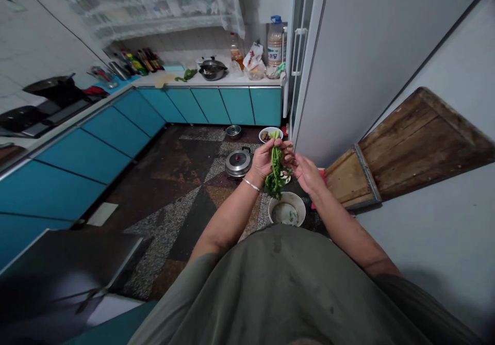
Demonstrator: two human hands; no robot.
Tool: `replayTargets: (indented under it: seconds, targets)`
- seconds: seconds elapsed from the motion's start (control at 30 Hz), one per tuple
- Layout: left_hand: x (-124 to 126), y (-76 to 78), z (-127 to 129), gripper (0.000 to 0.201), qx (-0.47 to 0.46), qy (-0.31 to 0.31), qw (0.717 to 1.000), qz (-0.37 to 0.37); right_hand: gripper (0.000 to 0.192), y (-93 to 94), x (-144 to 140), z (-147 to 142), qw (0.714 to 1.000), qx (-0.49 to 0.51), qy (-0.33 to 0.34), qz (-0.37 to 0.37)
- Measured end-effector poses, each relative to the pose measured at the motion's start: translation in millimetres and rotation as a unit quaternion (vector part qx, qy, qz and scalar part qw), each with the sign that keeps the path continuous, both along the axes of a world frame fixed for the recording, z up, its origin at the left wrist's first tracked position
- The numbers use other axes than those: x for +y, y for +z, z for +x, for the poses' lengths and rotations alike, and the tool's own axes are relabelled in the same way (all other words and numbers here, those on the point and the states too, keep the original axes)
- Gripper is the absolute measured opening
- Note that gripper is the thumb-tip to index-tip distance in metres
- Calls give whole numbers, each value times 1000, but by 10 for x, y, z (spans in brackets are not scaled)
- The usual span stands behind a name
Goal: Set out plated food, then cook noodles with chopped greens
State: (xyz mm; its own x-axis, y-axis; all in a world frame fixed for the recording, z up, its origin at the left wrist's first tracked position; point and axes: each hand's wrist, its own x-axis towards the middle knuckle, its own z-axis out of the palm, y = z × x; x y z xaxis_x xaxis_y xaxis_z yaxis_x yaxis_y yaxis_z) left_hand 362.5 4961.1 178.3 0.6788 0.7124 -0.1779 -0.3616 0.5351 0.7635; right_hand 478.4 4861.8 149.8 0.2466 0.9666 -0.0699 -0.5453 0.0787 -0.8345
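Grey shirt front (286, 283), nearest. Left hand (265, 159) closed round bunch of greens (276, 172), stems up; right hand (305, 172) half open, fingertips at stems. Held above white bowl (286, 212) on floor. Risk judged: plucked leaves falling past bowl rim.

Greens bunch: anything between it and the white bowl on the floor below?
Nothing visible. The left hand grips the greens bunch, with the right hand at its stems; the leaves hang over open air just above the white bowl.
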Motion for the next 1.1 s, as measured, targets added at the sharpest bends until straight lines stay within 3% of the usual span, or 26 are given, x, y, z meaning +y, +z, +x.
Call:
replayTargets:
  seconds: [0.13,0.3,0.43,0.57,0.7,0.83,0.97,1.1]
  targets:
    - [-5,-16,41,33,-58,18,997,-43,42,-23,-5,57,997,-51,-2,-59]
    - [14,-37,-55,33,-130,20,985,-115,48,-82,36,304,992,-45,44,-112]
    - [21,-83,-183,31,-116,31,986,-118,48,-62,71,444,987,-56,89,-125]
    - [-10,-94,-259,32,-123,86,982,-113,44,-98,149,454,980,-86,119,-131]
    - [-30,-75,-360,34,-165,170,968,-83,42,-190,250,317,977,-91,143,-127]
    - [-42,-90,-579,35,-190,229,953,-60,40,-258,335,71,963,-94,211,-140]
    - [-55,-173,-910,32,-183,281,939,-77,39,-278,429,-203,933,-92,307,-162]
    - [0,-369,-1400,28,-156,314,929,-116,35,-271,607,-508,901,-20,389,-193]
